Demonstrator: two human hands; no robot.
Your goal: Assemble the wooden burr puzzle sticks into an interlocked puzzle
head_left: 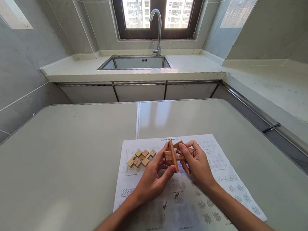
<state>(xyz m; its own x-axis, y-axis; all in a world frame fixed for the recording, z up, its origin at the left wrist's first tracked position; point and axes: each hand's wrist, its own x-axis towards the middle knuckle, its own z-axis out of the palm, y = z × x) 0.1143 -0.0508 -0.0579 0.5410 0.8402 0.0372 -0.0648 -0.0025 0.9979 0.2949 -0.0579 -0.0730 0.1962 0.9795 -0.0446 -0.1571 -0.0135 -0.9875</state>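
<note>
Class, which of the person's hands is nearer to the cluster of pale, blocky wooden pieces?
Left. The left hand is just right of the pale, blocky wooden pieces; the right hand is farther right, across the brown interlocking wooden bars.

Paper [187,211] is lying on the table [67,153], with blocks [146,162] resting on its far left part. Right of them, a puzzle [174,156] is sitting between the left hand [153,181] and right hand [199,164]. Behind the table, a counter [192,66] is holding a sink [134,63]; a tap [160,29] is standing behind it, before the window [137,11].
</note>
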